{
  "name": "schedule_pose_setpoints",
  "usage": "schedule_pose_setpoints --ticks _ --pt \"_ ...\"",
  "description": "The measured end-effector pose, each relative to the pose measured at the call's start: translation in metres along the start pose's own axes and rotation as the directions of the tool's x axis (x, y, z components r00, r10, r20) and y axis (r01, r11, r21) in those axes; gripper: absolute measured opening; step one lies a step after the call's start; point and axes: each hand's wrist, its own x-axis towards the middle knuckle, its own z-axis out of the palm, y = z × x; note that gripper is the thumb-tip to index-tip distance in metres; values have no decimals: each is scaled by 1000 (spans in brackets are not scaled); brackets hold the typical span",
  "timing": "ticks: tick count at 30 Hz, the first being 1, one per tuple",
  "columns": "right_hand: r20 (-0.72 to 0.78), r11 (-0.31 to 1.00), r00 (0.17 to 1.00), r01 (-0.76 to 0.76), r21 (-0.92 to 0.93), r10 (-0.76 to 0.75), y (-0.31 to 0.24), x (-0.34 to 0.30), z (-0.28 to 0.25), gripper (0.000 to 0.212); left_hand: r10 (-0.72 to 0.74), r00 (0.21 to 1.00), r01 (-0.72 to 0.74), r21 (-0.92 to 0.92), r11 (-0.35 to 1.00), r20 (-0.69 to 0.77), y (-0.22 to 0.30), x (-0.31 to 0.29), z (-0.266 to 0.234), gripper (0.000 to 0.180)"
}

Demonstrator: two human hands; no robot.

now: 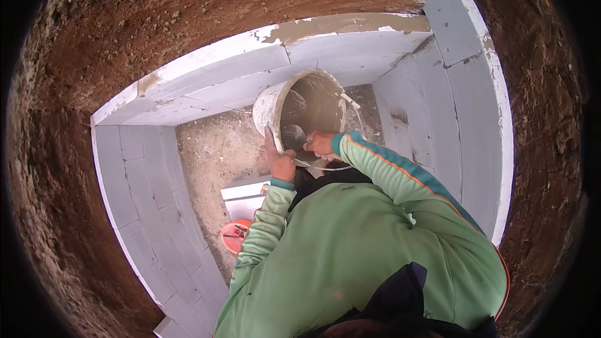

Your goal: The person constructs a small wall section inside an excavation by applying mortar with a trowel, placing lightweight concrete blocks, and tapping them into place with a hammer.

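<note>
Red-brown earth pit lined with grey foam-block walls (156,200), gritty floor. Near left: small orange tub (235,235), white block (244,197) beyond it. Mid: left hand (278,161) clamped on the rim of the mortar-smeared white plastic bucket (270,109), which sits tilted toward the person. Right hand (322,144) closed on a dark trowel (293,134) inside it. Judgement: brace rim firmly, scrape along the wall low, keep the wire bail clear. Far wall top carries a tan mortar bed (350,23).

A worker in a light green long-sleeved top. Teal cuffs and an orange-edged teal stripe run down the right sleeve (400,178).
</note>
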Motion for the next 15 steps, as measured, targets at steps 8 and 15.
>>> schedule_pose_setpoints --ticks 8,15 --pt "146 835 965 107 540 -218 -56 -77 -57 33 -372 925 266 -579 771 -70 -58 24 -44 77" --pt "-520 827 755 541 151 -399 -126 -14 -91 28 -571 818 295 -797 528 -75 -48 25 -94 68"
